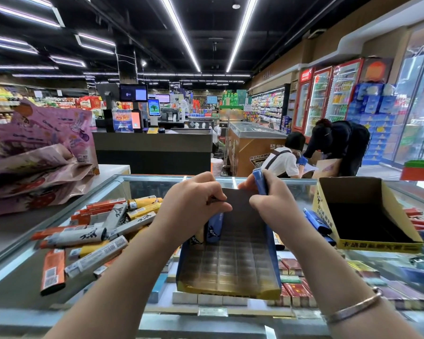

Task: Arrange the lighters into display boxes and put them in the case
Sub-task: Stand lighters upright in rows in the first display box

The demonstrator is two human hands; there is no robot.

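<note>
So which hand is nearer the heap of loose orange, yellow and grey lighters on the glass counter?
Left. The left hand grips the blue display box's back flap just right of the heap; the right hand, holding a blue lighter, is farther right.

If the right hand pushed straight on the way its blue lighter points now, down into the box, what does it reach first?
Probably the gridded tray of the blue display box: the right hand holds the blue lighter above its back rows, with no other object visible between them. Depth is uncertain.
</note>
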